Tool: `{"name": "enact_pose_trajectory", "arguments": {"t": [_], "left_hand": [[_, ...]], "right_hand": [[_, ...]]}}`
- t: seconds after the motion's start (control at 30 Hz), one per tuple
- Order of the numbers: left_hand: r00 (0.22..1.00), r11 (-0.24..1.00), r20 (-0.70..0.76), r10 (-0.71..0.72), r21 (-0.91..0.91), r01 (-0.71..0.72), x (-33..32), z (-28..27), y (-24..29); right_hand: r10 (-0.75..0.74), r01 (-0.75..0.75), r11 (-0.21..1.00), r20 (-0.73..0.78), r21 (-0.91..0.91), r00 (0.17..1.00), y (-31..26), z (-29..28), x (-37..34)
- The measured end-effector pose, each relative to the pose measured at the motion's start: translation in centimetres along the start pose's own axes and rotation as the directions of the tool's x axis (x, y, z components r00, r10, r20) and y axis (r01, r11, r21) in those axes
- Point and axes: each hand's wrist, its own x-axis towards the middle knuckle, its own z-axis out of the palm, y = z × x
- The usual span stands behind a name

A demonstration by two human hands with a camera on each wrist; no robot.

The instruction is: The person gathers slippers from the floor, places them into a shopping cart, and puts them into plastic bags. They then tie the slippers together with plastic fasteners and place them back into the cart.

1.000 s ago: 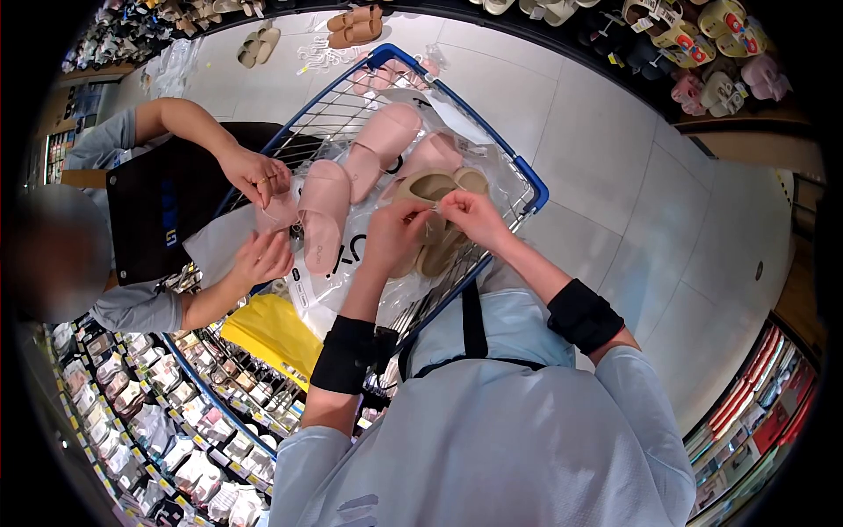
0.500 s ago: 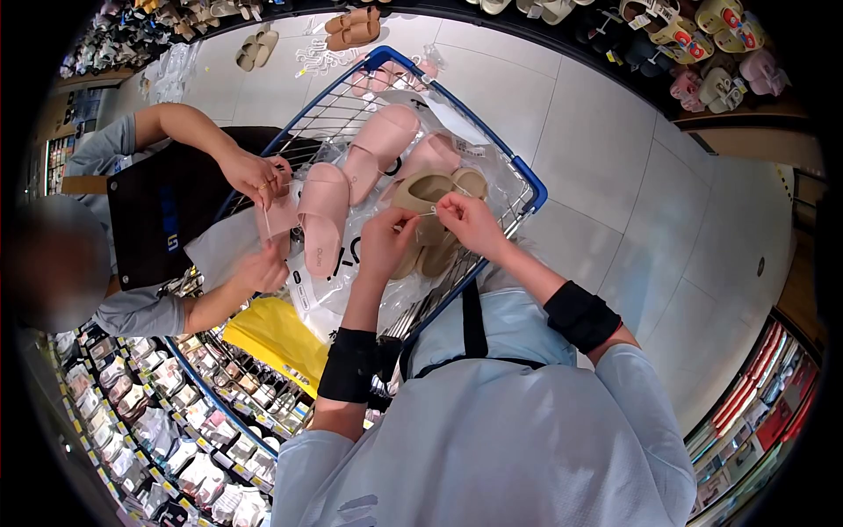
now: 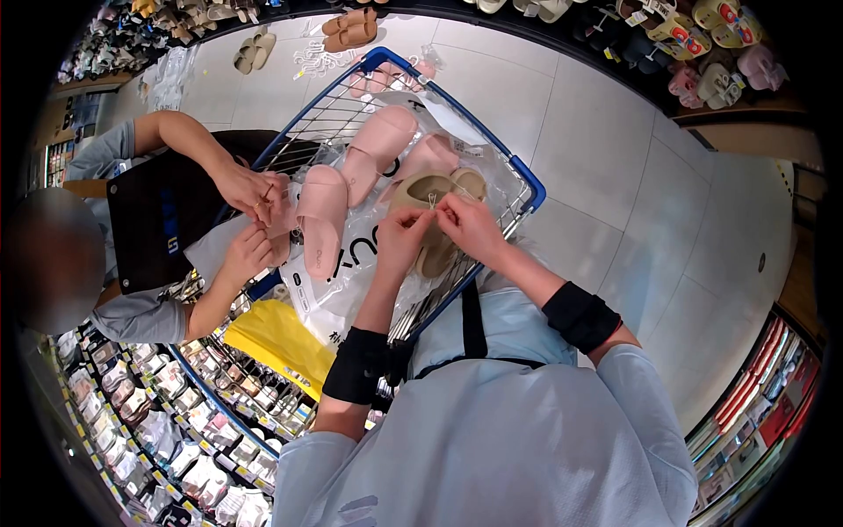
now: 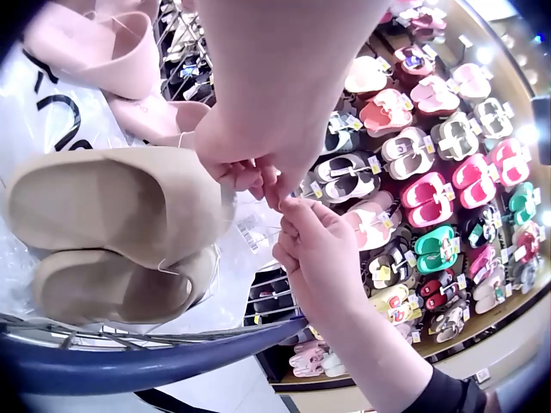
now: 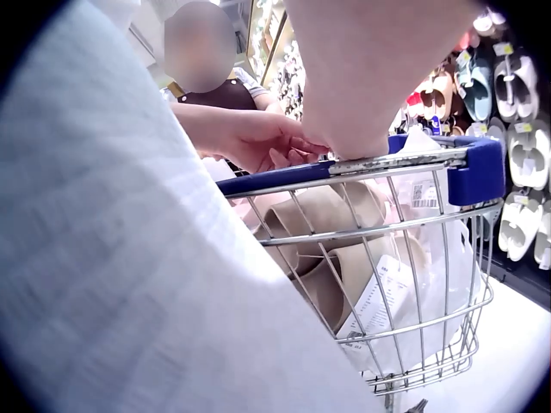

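Observation:
In the head view my left hand [image 3: 402, 239] and right hand [image 3: 472, 227] meet over a pair of khaki slippers [image 3: 420, 186]. Thumbs and fingertips of both pinch a thin white cord [image 3: 432, 199], and a small loop of it stands up between them. From the left wrist view, the left hand [image 4: 258, 138] and right hand [image 4: 317, 245] touch at the fingertips, beside the khaki slippers [image 4: 95, 202] lying side by side. Thin cord runs from these slippers. Through the wire, the right wrist view shows a white paper tag [image 5: 379, 297] against them.
The blue-rimmed cart [image 3: 531, 189] holds pink slippers [image 3: 321, 220] on clear plastic bags. Across it, another person's hands [image 3: 250, 255] work at a pink slipper. A yellow bag [image 3: 277, 342] lies at the near left. Shoe racks [image 4: 430, 198] surround us; brown slippers [image 3: 349, 31] sit on the floor.
My hands parted slightly with the cord stretched between them, then came together again, leaving a small upright loop. The other person's lower hand shifted nearer their upper one.

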Motion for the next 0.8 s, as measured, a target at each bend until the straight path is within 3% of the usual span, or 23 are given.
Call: {"name": "enact_pose_trajectory", "arguments": {"t": [0.1, 0.23, 0.3, 0.33, 0.4, 0.5, 0.63, 0.8], "left_hand": [[0.999, 0.997, 0.005, -0.052, -0.055, 0.052, -0.1, 0.1, -0.1], [1.000, 0.999, -0.015, -0.009, 0.034, 0.009, 0.1, 0.5, -0.3], [0.998, 0.995, -0.039, 0.042, 0.091, -0.039, 0.0, 0.6, -0.1], [0.996, 0.992, -0.061, 0.059, 0.115, -0.052, 0.0, 0.6, 0.1], [0.994, 0.988, -0.080, 0.076, 0.138, -0.065, 0.1, 0.8, 0.3], [0.976, 0.975, -0.103, 0.194, 0.131, -0.180, 0.0, 1.0, 0.4], [0.931, 0.920, -0.109, 0.348, 0.229, -0.317, -0.5, 1.0, 1.6], [0.870, 0.811, -0.037, 0.491, 0.384, -0.442, -0.6, 0.4, 2.2]], "right_hand": [[0.008, -0.008, 1.000, 0.021, 0.006, 1.000, 0.2, 0.1, -0.2], [0.084, -0.085, 0.992, 0.009, 0.095, 0.996, 0.2, 0.4, -0.4], [0.237, -0.241, 0.892, 0.057, 0.382, 0.970, 0.5, 0.5, -0.3], [0.237, -0.240, 0.893, 0.057, 0.381, 0.970, 0.6, 0.5, -0.2], [0.313, -0.370, 0.723, 0.201, 0.584, 0.928, 0.9, 0.4, 0.0], [0.390, -0.458, 0.629, 0.254, 0.628, 0.885, 1.3, -0.1, 0.1], [0.386, -0.445, 0.621, 0.244, 0.645, 0.890, 1.4, -0.1, 0.1], [0.318, -0.350, 0.737, 0.159, 0.579, 0.934, 1.1, 0.1, 0.0]]}}
